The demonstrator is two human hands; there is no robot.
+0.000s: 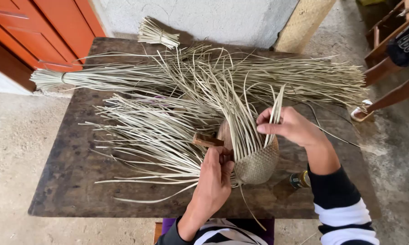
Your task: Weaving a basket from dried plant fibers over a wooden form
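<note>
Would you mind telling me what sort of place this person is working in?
Probably a home handicraft workspace, perhaps a porch. A worn wooden table stands on a bare concrete floor, bundles of pale reed strips cover it, and both hands work a half-woven basket.

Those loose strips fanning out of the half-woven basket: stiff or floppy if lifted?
Probably springy rather than limp: the strips arc and splay under their own length. Likely very light, being thin. The few pinched by the right hand stand nearly upright, so short lengths seem to hold shape.

One head-worn camera looks steeply down, close over the wooden table (64, 181).
</note>
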